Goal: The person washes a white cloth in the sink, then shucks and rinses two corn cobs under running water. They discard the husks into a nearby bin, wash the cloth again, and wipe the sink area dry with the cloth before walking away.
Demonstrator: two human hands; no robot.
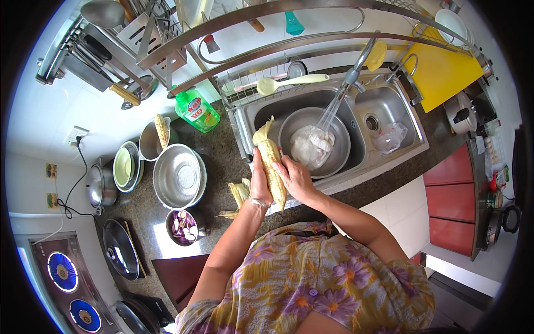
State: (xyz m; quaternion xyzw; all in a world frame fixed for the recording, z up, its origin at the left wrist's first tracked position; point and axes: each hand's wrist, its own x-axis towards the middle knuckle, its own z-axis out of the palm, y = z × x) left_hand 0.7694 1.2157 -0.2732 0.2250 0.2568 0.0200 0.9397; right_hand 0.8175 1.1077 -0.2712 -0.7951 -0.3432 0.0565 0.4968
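A pale ear of corn (272,173), with husk gathered at its upper end, lies between my two hands over the sink's front left edge. My left hand (260,179) holds its left side, and my right hand (294,177) has its fingers on the right side. Peeled husk leaves (239,193) rest on the counter by my left wrist. Just beyond my right hand, a metal basin (344,144) stands in the large sink bowl. Water runs from the faucet (352,75) onto something whitish (311,146) in the basin; I cannot tell what it is.
Left on the counter are a metal colander (179,175), a pot holding another corn ear (162,131), a container of purple-and-white pieces (183,227) and a green detergent bottle (197,110). A plastic bag (390,137) lies in the small sink bowl. A metal rack rail (267,56) crosses above.
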